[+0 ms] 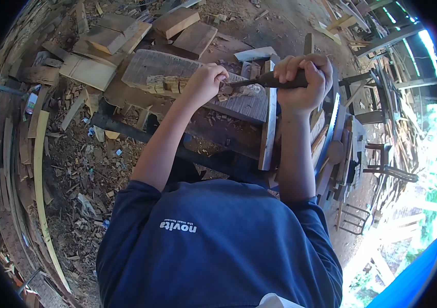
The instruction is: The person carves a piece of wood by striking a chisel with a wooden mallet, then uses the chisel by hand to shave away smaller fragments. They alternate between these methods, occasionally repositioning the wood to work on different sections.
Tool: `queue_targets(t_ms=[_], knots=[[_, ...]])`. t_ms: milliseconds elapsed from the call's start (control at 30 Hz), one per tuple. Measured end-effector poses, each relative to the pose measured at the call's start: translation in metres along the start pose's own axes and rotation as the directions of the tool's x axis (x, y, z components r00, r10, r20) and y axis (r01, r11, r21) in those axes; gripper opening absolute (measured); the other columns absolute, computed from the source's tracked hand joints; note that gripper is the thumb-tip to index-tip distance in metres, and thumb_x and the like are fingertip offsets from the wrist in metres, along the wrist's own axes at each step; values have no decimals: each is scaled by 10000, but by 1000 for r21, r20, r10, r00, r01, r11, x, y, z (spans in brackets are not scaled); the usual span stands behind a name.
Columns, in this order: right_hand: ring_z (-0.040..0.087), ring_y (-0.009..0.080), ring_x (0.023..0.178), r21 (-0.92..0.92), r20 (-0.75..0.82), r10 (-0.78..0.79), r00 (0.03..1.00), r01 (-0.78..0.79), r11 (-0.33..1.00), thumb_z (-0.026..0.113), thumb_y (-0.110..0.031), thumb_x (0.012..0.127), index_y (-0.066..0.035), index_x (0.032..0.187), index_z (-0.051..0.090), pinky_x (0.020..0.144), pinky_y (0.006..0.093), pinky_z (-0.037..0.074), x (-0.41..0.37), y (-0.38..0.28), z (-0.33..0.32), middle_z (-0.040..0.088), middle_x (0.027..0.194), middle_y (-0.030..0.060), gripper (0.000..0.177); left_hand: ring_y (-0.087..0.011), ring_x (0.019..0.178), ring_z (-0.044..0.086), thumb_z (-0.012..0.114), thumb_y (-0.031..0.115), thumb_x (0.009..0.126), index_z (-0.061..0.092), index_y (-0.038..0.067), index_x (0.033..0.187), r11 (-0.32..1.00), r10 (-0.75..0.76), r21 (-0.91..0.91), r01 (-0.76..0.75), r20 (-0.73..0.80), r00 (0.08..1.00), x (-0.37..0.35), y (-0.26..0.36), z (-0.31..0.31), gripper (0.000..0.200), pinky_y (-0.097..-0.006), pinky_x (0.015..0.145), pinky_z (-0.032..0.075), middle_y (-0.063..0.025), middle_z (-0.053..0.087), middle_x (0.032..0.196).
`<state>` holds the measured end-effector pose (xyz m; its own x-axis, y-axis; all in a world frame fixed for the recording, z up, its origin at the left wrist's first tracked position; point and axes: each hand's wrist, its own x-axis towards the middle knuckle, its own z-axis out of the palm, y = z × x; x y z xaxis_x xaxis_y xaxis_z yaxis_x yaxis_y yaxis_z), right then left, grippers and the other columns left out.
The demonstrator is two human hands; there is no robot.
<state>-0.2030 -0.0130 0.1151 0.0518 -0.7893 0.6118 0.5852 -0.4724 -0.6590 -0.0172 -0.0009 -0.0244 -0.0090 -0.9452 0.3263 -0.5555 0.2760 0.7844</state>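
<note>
Dark-handled tool [270, 79] fills the closed right hand [308, 82], its shaft pointing at the curled left hand [205, 83] above a wooden block [151, 65]; whether that one pinches anything, I cannot tell

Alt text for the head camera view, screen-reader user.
Right hand grips a dark-handled tool, its thin shaft over a gouged wooden block; left hand, fingers curled, is close to the shaft's far end. Person wears a navy shirt; scrap wood lies nearby.

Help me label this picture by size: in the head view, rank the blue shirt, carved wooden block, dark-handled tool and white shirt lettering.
1. Blue shirt
2. Carved wooden block
3. Dark-handled tool, partly covered by the right hand
4. White shirt lettering
</note>
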Motion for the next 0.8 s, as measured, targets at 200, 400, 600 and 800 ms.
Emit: queue_targets(t_ms=[200,400,600,800], knots=[[491,184,462,-6,122,47,991,-47,999,565,-126,851,11,794,533,473,333,440,6,3,-4,523,548,115,152,-328,849,649,617,35,907,671,25,937,1000,12,10,-12,5,1000,0,-1,1,62,-399,748,500,-140,657,892],[451,180,502,-39,371,136,919,-131,991,496,-230,906,-19,859,504,538,354,413,19,6,-8,483,572,94,216,-328,845,644,610,26,906,653,33,947,999,50,14,-50,-2,999,-1,-3,1,60,-399,737,497,-142,641,873],[455,175,510,-51,528,278,802,-297,954,497,-245,906,-24,861,500,543,349,407,45,18,1,476,574,83,225,-332,828,636,602,21,907,646,33,948,997,79,13,-79,-7,997,-1,-2,1,61,-409,726,492,-140,629,863],[534,257,458,-7,387,435,813,-469,883,565,-206,879,-25,822,582,466,365,450,75,51,11,550,549,125,191,-337,847,638,583,30,919,639,32,948,998,55,14,-56,9,998,-1,-1,2,63,-405,740,497,-135,629,875]])
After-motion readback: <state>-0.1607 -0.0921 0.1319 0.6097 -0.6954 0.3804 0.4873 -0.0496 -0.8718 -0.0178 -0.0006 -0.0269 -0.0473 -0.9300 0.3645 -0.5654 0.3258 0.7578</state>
